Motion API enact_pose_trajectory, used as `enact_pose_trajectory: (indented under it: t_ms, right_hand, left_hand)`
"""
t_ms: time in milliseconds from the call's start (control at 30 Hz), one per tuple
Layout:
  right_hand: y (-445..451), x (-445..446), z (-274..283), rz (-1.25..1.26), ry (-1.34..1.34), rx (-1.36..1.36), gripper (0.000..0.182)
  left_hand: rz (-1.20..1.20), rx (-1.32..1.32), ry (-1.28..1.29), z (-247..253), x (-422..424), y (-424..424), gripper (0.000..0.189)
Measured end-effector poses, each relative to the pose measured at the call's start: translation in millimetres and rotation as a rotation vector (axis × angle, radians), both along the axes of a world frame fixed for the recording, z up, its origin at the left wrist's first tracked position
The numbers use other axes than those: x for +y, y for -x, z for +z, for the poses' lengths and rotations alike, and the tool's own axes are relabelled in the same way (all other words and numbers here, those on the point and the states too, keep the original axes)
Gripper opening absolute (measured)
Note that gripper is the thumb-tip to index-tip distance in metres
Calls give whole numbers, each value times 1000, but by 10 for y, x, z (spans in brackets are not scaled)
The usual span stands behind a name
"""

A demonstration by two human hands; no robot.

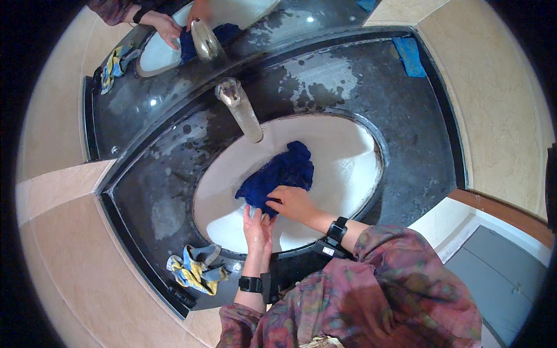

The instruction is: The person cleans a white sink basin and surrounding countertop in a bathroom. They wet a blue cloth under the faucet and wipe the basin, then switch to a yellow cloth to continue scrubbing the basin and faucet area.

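Observation:
A wet dark blue cloth (278, 172) lies bunched in the white oval washbasin (348, 174), below the spout of a chrome faucet (241, 111). My right hand (293, 203) rests on the cloth's near edge, its thumb and fingers closed around a fold. Just left of it, my left hand (257, 226) is turned palm up at the cloth's lower corner, fingers pointing to the cloth; whether they grip it cannot be told. Both wrists wear black bands.
On the dark stone counter (413, 152), a crumpled blue and yellow cloth (196, 269) lies at the near left. A flat light blue cloth (409, 56) lies at the far right corner. Behind the faucet, a mirror (130, 100) reflects the hands and basin. Raised edging borders the counter.

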State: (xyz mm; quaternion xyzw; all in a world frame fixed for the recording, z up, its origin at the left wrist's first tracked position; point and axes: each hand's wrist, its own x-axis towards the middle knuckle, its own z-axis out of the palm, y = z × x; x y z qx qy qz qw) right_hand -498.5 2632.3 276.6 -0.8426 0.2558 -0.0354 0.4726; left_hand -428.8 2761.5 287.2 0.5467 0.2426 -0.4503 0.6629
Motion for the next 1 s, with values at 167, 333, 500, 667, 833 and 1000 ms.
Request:
enact_pose_trajectory:
  t_ms: [167,333,500,667,833,1000]
  right_hand:
    - [59,70,-78,-70,-4,-85,24]
    - [175,-177,-52,-454,-483,-91,25]
    - [482,-805,193,-715,-525,-329,28]
    - [685,-1038,256,-411,283,131,28]
    - [329,-415,-49,-333,-138,-40,43]
    - [-233,62,440,-453,-1178,258,53]
  left_hand:
    - [-12,17,-24,67,29,-10,63]
    - [-26,-59,-141,127,103,-71,52]
    - [133,-397,115,361,396,-289,45]
    - [104,-601,132,1200,239,-296,44]
    - [56,-638,256,1801,115,-101,48]
    - [-90,-843,527,2069,101,78,57]
